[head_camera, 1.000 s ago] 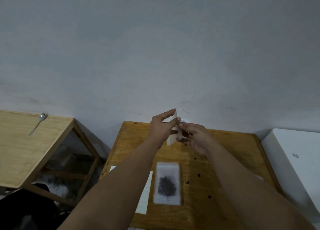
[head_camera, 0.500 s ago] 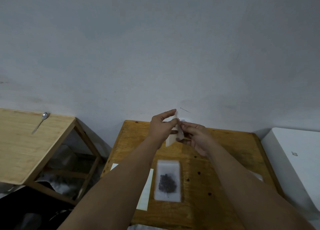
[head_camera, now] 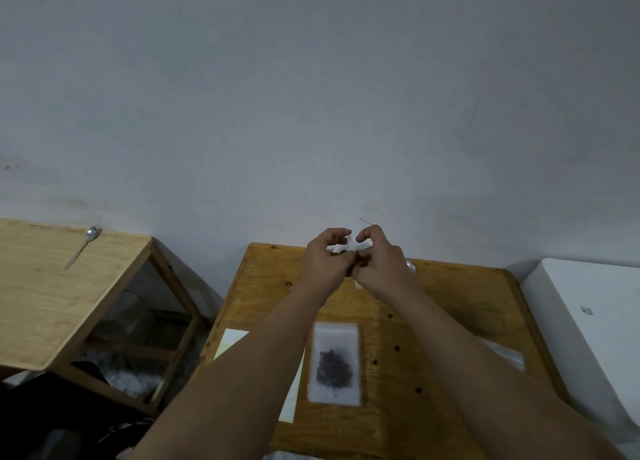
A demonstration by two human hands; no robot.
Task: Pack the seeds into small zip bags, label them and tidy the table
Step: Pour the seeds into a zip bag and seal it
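Head view: my left hand [head_camera: 323,263] and right hand [head_camera: 382,267], fingers [head_camera: 336,232] curled, pinch a bag [head_camera: 350,244] above the worktop's [head_camera: 450,303] far edge; I'd keep its mouth up and run the zip fully shut.

Small clear zip bag [head_camera: 350,244] held off the desk [head_camera: 450,303], pinched between left hand [head_camera: 325,262] and right hand [head_camera: 381,265], mostly hidden by fingers. Second zip bag [head_camera: 335,335] flat mid-desk, dark seeds [head_camera: 333,367] clumped in its lower half. Pale label sheet [head_camera: 230,341] just left, partly hidden. Empty clear bag [head_camera: 505,354] at right.
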